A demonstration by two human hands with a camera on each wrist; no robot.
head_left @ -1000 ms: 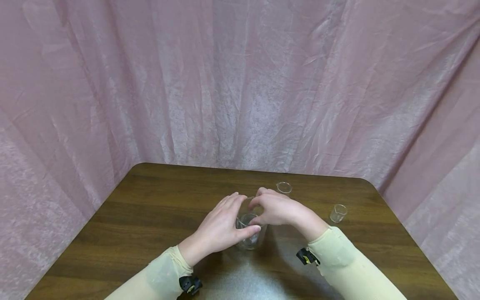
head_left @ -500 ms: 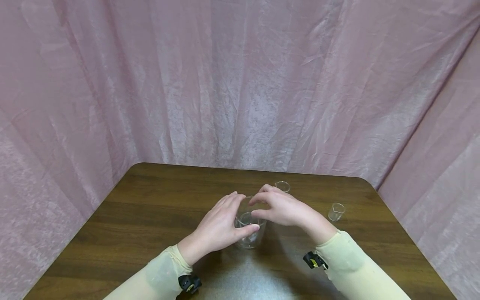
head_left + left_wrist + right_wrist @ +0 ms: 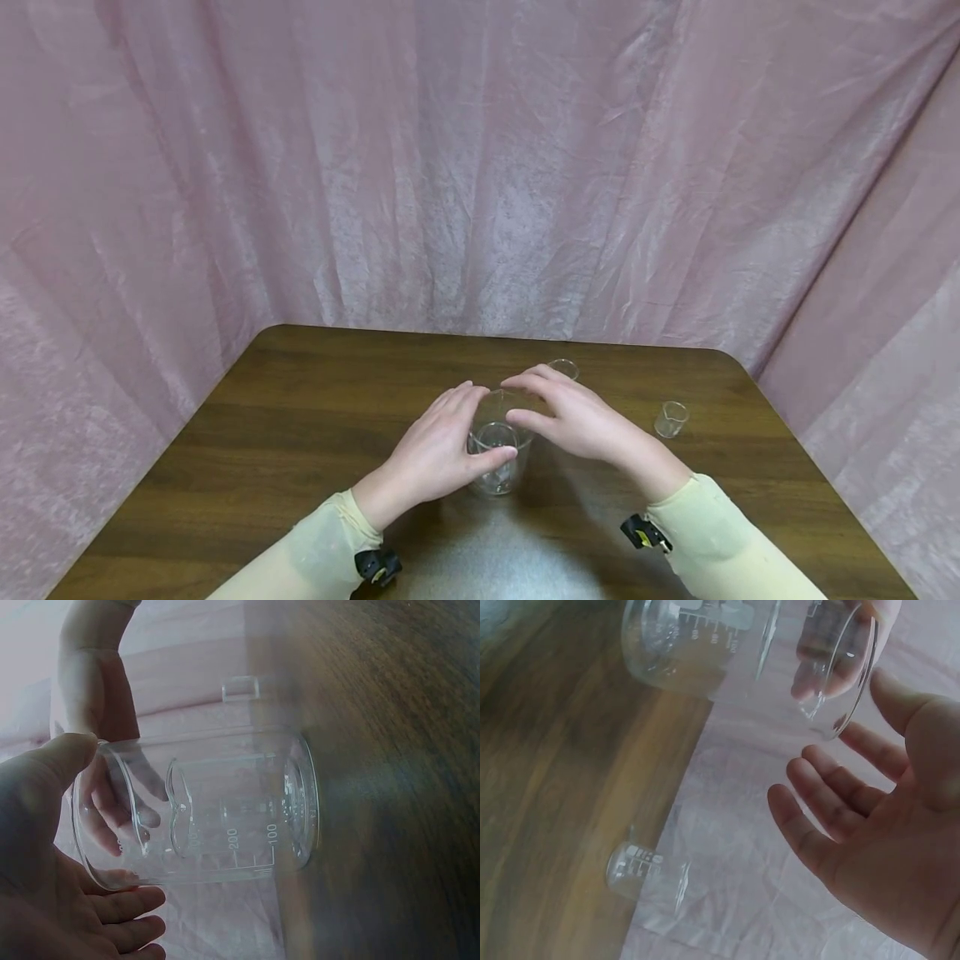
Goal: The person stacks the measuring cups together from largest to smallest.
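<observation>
A large clear glass beaker with white printed marks (image 3: 225, 870) stands upright on the table near the person, and a smaller clear glass beaker with a lipped rim (image 3: 498, 437) sits upright inside it. The inner rim lies below the outer one, so the large wall surrounds it and probably keeps it from tipping far.

The left hand (image 3: 435, 457) spans the large beaker near its rim, thumb on the near side and index finger on the far side. This is a wide hold around the glass, presumably to steady it; the other fingers stretch outward past the wall.

The right hand (image 3: 579, 418) holds nothing. Its thumb and fingers are spread well apart at the right side of the large beaker's mouth, roughly as wide as a glass would ask. The thumb tip is very near the rim; whether it touches, I cannot tell.

Farther out, a small clear glass beaker (image 3: 671, 420) stands upright to the right, well apart from the nested pair, perhaps set there to leave room for the arm. Another clear glass beaker (image 3: 567, 368) stands behind the right hand, which partly hides it.

All rest on a dark brown wood-grain table (image 3: 315, 417). Pale yellow sleeves (image 3: 738, 533) cover the forearms, a small black device (image 3: 377, 567) sits at each wrist, and a pink crushed-fabric curtain (image 3: 450, 167) hangs behind.
</observation>
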